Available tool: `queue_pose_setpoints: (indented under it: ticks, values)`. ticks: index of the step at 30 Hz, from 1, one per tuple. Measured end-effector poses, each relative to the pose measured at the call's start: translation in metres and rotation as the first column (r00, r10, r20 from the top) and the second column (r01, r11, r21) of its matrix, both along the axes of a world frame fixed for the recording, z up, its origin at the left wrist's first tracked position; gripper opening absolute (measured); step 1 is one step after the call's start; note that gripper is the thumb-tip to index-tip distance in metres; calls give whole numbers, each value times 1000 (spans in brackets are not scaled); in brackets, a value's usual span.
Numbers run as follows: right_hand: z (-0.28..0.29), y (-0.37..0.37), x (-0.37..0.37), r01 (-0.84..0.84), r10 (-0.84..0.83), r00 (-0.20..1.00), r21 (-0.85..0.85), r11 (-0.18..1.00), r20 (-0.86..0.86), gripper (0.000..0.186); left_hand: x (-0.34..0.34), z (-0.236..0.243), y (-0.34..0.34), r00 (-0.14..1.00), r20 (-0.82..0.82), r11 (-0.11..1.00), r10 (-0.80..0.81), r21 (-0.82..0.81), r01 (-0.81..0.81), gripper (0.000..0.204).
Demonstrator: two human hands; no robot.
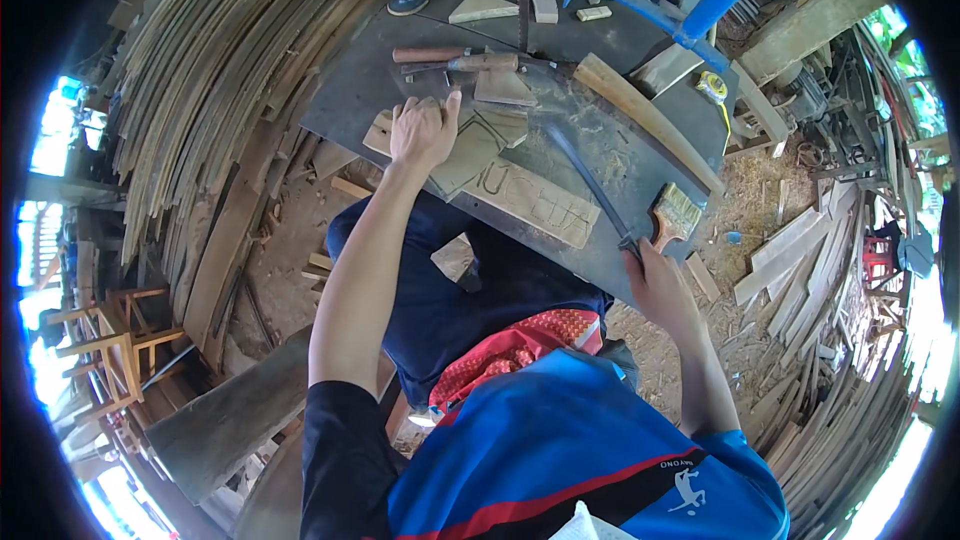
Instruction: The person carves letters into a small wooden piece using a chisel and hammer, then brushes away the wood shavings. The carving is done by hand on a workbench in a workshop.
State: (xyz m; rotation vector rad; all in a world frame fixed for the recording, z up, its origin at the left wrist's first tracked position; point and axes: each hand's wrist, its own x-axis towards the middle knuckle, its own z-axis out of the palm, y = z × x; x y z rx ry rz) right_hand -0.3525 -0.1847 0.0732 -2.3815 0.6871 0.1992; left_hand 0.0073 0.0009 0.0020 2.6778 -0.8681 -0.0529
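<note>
Shirt (540, 440): blue, nearest me.
Left hand (425, 132): curled at wood (378, 134) (grip, I can't tell).
Right hand (655, 287): clenching file-like tool (590, 175).
Wood: likely shaping; next calls for bracing.

Metal file (588, 180); matt wooden board (535, 206); smooth, matt tabletop (350, 100).

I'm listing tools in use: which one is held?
The long dark tool, slim, in the right hand; the brush and wooden-handled tools lie on the table.
</note>
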Motion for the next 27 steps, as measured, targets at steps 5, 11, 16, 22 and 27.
queue_pose_setpoints:
  ticks: [5, 11, 16, 22, 27]
  values:
    - [-9, 15, 22, -68, 59, 992, 79, 995, 113, 29, -20, 49, 19, 967, -77, 970, -243, -51, 239, 57]
    - [-13, 18, 36, -83, 57, 979, 129, 988, 194, 31, -47, 80, 19, 938, -24, 938, -345, 37, 345, 46]
    - [-20, 24, 48, -112, 78, 969, 132, 985, 234, 30, -59, 84, 8, 936, 36, 935, -349, 78, 346, 41]
    - [-20, 50, 59, -117, 127, 960, -53, 992, 249, 28, -67, 68, 2, 971, -81, 954, -226, 183, 237, 50]
    - [-8, 52, 66, -172, 198, 966, -160, 972, 166, 28, -64, 65, 5, 981, -61, 973, -185, 127, 192, 53]
